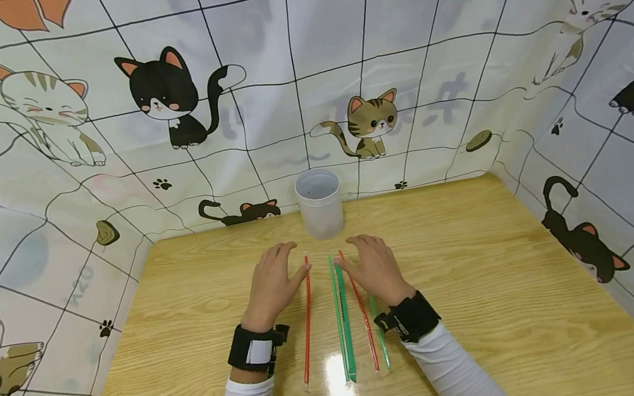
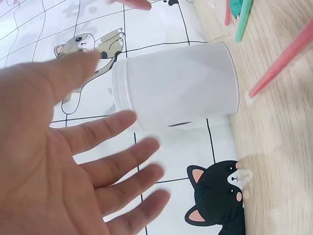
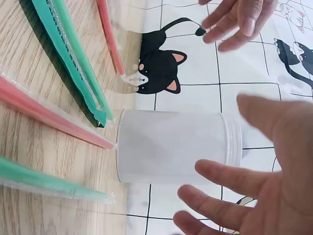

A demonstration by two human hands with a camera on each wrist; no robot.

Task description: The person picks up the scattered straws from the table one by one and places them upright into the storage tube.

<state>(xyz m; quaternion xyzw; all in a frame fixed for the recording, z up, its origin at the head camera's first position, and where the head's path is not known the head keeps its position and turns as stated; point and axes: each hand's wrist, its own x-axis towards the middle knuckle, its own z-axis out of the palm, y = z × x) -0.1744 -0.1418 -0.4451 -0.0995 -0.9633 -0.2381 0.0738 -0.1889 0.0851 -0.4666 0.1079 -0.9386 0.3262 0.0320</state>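
Note:
A whitish translucent plastic cup (image 1: 321, 216) stands upright near the table's back edge. Several straws lie lengthwise in front of it: a red straw (image 1: 307, 331) at left, a thin green straw (image 1: 340, 328) beside a straw in green wrapper (image 1: 348, 340), then another red straw (image 1: 368, 332) and a green straw (image 1: 382, 337) at right. My left hand (image 1: 270, 284) hovers by the left red straw, fingers spread and holding nothing. Over the right-hand straws is my right hand (image 1: 378, 269), also empty with fingers extended. In both wrist views the palms face the cup without touching it.
The wooden table (image 1: 458, 261) extends to both sides of the straws. Behind and beside it hangs a white cloth (image 1: 259, 52) printed with cats and grid lines. Black bands (image 1: 256, 348) with cameras sit on both wrists.

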